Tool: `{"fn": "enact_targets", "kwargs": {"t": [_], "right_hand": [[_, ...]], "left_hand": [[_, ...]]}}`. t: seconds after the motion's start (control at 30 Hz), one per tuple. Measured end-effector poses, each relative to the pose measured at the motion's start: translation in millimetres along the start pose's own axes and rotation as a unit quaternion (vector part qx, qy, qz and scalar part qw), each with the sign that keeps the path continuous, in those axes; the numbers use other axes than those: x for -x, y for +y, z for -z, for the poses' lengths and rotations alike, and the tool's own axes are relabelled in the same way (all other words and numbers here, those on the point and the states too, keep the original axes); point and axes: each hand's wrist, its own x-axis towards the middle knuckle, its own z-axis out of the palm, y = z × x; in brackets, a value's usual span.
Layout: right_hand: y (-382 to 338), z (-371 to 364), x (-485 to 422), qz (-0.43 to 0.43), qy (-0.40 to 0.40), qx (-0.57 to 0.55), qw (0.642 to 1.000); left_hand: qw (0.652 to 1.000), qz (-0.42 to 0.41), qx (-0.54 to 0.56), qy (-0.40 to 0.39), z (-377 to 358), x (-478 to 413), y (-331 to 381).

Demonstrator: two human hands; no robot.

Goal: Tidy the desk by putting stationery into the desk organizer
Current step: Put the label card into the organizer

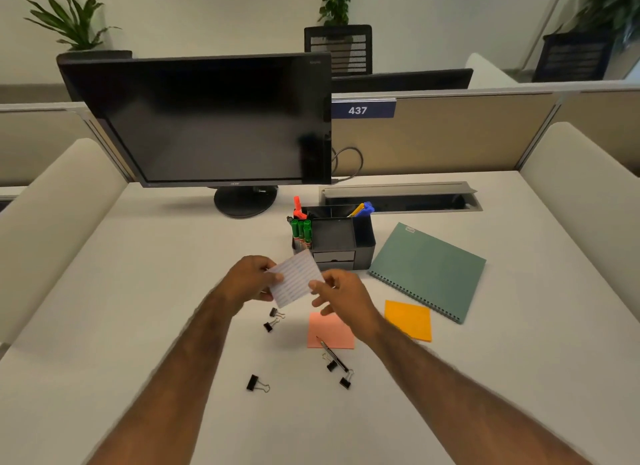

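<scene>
White lined card [296, 280] is held above the tabletop [138, 326], just in front of the black desk organizer [364, 244]; the left hand [247, 279] grips its left edge; the right hand [343, 296] pinches its right edge.

Open-plan office, I sit in cubicle. Dark monitor [207, 118] at 11 o'clock on my white desk [104, 326]. Beige partition [450, 139] at 1 o'clock carries blue plate "437" [360, 110]. Cable hatch [398, 189] sunk in desktop, 1 o'clock. Mesh chair [341, 49] and potted plant [69, 17] beyond partition, 12 and 10 o'clock.
</scene>
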Motion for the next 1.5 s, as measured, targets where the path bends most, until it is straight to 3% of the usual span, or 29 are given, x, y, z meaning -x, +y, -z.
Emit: {"fn": "enact_targets", "kwargs": {"t": [0.1, 0.27, 0.4, 0.67, 1.13, 1.5], "right_hand": [[-15.0, 11.9, -11.7, 0.02, 0.089, 0.022, 0.996], [-30.5, 39.0, -40.4, 0.061, 0.246, 0.155, 0.955], [-44.8, 58.6, -55.7, 0.105, 0.306, 0.239, 0.916], [-56.6, 86.7, -76.9, 0.108, 0.24, 0.286, 0.922], [-29.6, 96.2, -105.7, -0.017, 0.217, 0.264, 0.939], [-5.4, 127.2, -84.2, -0.085, 0.342, 0.194, 0.916]], "left_hand": [[0.999, -0.031, 0.017, -0.009, -22.9, -8.7, 22.3], [0.985, -0.109, -0.024, 0.131, -68.1, -19.0, 72.9], [0.985, -0.143, 0.096, -0.013, -100.5, -21.6, 109.5], [0.96, -0.072, 0.243, -0.12, -119.9, -43.6, 139.0], [0.971, -0.028, 0.168, -0.166, -145.7, -71.3, 119.6], [0.987, -0.11, 0.076, -0.087, -155.9, -66.7, 93.1]]}}
